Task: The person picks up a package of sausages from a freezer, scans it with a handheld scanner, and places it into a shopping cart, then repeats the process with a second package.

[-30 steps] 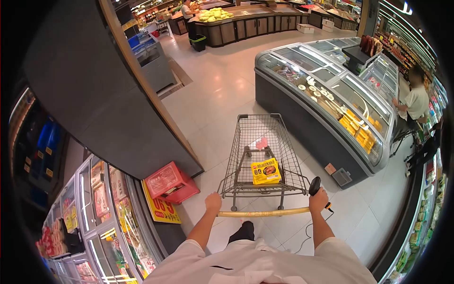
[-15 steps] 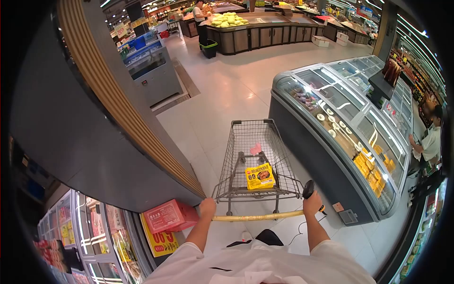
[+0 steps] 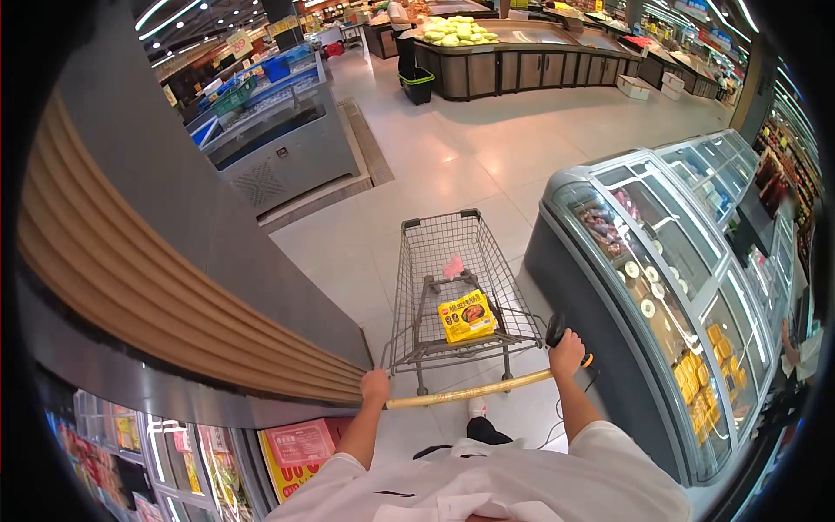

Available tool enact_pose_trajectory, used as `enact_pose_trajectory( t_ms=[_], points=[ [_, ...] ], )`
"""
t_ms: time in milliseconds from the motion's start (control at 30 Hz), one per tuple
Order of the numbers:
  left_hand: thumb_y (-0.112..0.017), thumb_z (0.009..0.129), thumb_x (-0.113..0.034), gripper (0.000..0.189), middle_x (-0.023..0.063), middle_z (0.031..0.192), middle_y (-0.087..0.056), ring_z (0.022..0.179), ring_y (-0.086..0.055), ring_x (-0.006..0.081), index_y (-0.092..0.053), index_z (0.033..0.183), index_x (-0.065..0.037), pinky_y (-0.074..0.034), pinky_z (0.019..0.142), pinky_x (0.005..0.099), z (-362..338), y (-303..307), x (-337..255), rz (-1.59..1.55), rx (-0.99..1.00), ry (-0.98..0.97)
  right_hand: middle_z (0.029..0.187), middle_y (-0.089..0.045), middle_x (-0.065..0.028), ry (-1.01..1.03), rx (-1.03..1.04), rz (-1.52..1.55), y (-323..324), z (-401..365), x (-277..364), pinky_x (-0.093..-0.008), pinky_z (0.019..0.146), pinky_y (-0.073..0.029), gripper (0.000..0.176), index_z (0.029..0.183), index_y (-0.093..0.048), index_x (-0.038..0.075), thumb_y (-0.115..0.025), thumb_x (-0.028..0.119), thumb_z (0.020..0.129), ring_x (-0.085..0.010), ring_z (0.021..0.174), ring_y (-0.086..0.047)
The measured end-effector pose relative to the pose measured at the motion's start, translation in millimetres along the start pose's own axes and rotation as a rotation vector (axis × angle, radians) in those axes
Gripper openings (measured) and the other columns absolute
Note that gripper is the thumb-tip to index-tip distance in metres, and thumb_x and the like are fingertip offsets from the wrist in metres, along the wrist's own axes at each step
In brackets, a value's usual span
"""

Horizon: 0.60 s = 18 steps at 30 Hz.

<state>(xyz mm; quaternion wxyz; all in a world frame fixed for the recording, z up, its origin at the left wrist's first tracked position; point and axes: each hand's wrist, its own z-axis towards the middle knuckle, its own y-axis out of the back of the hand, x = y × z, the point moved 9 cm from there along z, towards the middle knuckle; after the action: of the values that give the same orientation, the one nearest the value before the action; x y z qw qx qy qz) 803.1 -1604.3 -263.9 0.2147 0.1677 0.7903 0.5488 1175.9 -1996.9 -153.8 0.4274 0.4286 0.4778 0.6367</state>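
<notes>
A metal shopping cart (image 3: 438,239) stands in front of me, its yellow handle bar (image 3: 470,391) level with my waist. My left hand (image 3: 375,387) is closed round the bar's left end. At the right end my right hand (image 3: 567,352) is closed by the cart's corner, beside a black device (image 3: 555,329) with an orange tip; its exact hold is partly hidden. Inside the basket lies a yellow food package (image 3: 467,317), with a small pink item (image 3: 453,267) farther forward.
Right of the cart runs a glass-topped freezer (image 3: 557,252). A wood-slatted pillar (image 3: 200,304) is close on the left, with a red box (image 3: 300,442) below. Ahead are a grey chiller (image 3: 291,165), a produce counter (image 3: 513,70) and a person (image 3: 405,43) beside a black bin (image 3: 417,85).
The cart and my body have advanced and the view has turned a little left. The pillar looms larger, and the freezer has shifted right and down. Both hands keep their places on the cart.
</notes>
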Motion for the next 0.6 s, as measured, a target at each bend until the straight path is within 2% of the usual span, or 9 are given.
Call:
enact_pose_trajectory(
  t_ms=[67,133,167,233,267,400,600],
  points=[
    [-0.046,0.099,-0.023,0.030,0.0228,0.096,-0.068,0.096,-0.066,0.0391,-0.065,0.098,0.001,-0.052,0.082,0.0489,36.1,-6.2,18.9,-0.014,0.007,0.030,0.089,-0.062,-0.0103,0.025,0.028,-0.006,-17.1,25.7,40.2,-0.0419,0.077,-0.049,0.028,0.091,-0.056,0.008,-0.072,0.009,0.069,-0.0307,0.088,-0.062],
    [-0.049,0.093,-0.012,0.024,0.0218,0.101,-0.069,0.098,-0.066,0.0382,-0.063,0.109,0.000,-0.053,0.083,0.0479,56.8,-1.4,14.0,-0.018,0.034,0.066,0.090,-0.062,-0.0101,0.067,0.064,0.000,-27.8,69.5,63.0,-0.0414,0.077,-0.049,0.028,0.091,-0.056,0.008,-0.073,0.010,0.068,-0.0302,0.088,-0.062],
    [-0.049,0.093,-0.012,0.024,0.0218,0.101,-0.069,0.098,-0.066,0.0382,-0.063,0.109,0.000,-0.053,0.083,0.0479,66.7,-0.1,9.9,-0.025,0.036,0.078,0.090,-0.062,-0.0100,0.087,0.048,-0.004,-38.9,90.4,73.8,-0.0412,0.078,-0.049,0.029,0.091,-0.056,0.008,-0.073,0.010,0.068,-0.0300,0.089,-0.062],
    [-0.049,0.094,-0.013,0.024,0.0227,0.103,-0.068,0.100,-0.065,0.0381,-0.063,0.108,0.001,-0.053,0.084,0.0479,85.4,20.6,1.2,-0.056,0.079,0.151,0.090,-0.062,-0.0098,0.132,0.022,0.001,-46.7,130.1,101.3,-0.0414,0.078,-0.049,0.030,0.091,-0.056,0.008,-0.074,0.011,0.067,-0.0299,0.088,-0.062],
    [-0.049,0.094,-0.013,0.024,0.0227,0.103,-0.068,0.100,-0.065,0.0381,-0.063,0.108,0.001,-0.053,0.084,0.0479,111.4,0.0,24.5,-0.082,0.094,0.142,0.090,-0.062,-0.0098,0.136,0.013,-0.029,-65.0,124.5,127.5,-0.0414,0.078,-0.049,0.030,0.091,-0.056,0.008,-0.074,0.011,0.067,-0.0299,0.088,-0.062],
    [-0.046,0.098,-0.019,0.027,0.0232,0.101,-0.068,0.098,-0.065,0.0395,-0.063,0.104,0.002,-0.052,0.085,0.0498,149.3,23.7,40.4,-0.152,0.020,0.234,0.087,-0.062,-0.0103,0.179,0.026,-0.008,-87.9,183.6,195.4,-0.0417,0.076,-0.049,0.029,0.090,-0.056,0.008,-0.073,0.010,0.067,-0.0305,0.085,-0.062],
    [-0.040,0.103,-0.026,0.036,0.0228,0.097,-0.068,0.095,-0.064,0.0407,-0.064,0.099,0.002,-0.051,0.084,0.0511,247.9,61.8,72.9,-0.186,-0.035,0.191,0.086,-0.061,-0.0085,0.273,-0.035,-0.016,-113.1,242.3,311.4,-0.0405,0.075,-0.048,0.029,0.089,-0.055,0.009,-0.074,0.012,0.067,-0.0280,0.085,-0.062]
  ],
)
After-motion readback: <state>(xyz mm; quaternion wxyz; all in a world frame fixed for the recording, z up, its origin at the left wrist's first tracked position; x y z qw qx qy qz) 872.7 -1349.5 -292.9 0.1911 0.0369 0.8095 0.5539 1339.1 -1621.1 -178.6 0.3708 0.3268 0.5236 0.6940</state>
